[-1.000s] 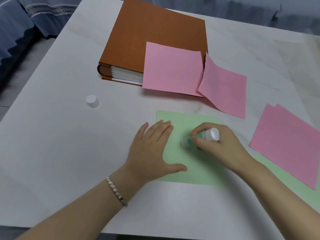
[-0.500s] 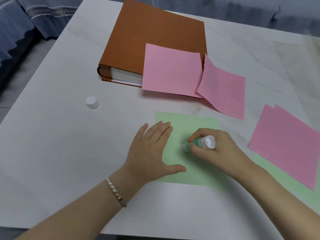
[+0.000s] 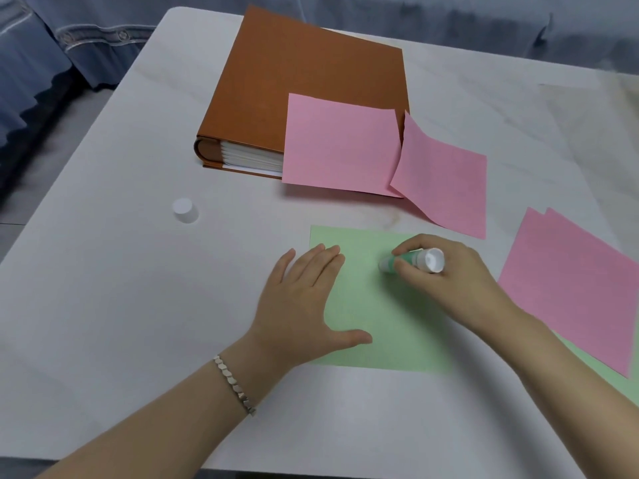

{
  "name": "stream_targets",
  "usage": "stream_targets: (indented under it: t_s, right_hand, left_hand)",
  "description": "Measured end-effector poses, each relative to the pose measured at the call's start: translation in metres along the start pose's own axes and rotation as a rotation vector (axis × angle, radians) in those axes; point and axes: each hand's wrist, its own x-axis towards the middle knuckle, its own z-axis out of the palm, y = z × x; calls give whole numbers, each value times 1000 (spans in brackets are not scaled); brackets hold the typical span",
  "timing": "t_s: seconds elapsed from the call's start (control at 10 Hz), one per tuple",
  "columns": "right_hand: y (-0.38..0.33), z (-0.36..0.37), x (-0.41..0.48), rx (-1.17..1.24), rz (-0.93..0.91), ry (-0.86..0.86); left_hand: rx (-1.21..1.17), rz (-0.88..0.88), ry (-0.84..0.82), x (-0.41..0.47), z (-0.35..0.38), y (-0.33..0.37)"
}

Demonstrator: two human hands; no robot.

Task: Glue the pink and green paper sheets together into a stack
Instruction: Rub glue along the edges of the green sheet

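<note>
Logging from the head view: I see a white, faintly veined rectangular table (image 3: 103, 305) filling most of the frame. On its far half lies a thick brown hardcover album (image 3: 294, 81), closed, with its spine to the left and its white page edges facing me.

At the right edge I note overlapping pink paper sheets (image 3: 570, 292) lying on a second green sheet (image 3: 619, 378), of which only a strip shows. A square pink paper sheet (image 3: 340, 146) rests on the album's near right corner and overhangs it. Just beside that, a curled pink sheet (image 3: 446, 181) leans from the album's corner down onto the table.

The task's green paper sheet (image 3: 380, 323) lies flat on the near centre of the table, apart from all the pink ones.

The left hand (image 3: 304, 305) lies flat with its fingers straight and its thumb spread, pressing the sheet's left part. The right hand (image 3: 449, 281) has its fingers curled round a small green-and-white glue stick (image 3: 411, 261), which tilts with its tip down and to the left over the sheet's upper middle. I cannot tell whether the tip touches the paper.

The white plastic cap (image 3: 185, 210) stands alone on the table, well to the left. A silver link bracelet (image 3: 235, 385) circles the left wrist.
</note>
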Motion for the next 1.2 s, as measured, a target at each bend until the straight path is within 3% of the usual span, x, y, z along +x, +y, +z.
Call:
stream_targets:
  t_s: [0.4, 0.6, 0.7, 0.8, 1.0, 1.2]
  right_hand:
    - [7, 1, -21, -8, -32, -118]
    - [14, -6, -31, -24, -61, -179]
    - [17, -15, -34, 93, -67, -72]
    - [23, -26, -29, 98, -59, 19]
    - [25, -24, -28, 109, -39, 66]
    - [17, -7, -30, 123, 2, 64]
  left_hand:
    - [11, 13, -18, 0, -2, -1]
    - [22, 25, -116, 2, -13, -1]
    - [99, 64, -103, 6, -17, -6]
    - [-13, 75, -57, 10, -21, -9]
    - [24, 123, 36, 14, -11, -11]
    - [-11, 275, 262, -5, -3, 3]
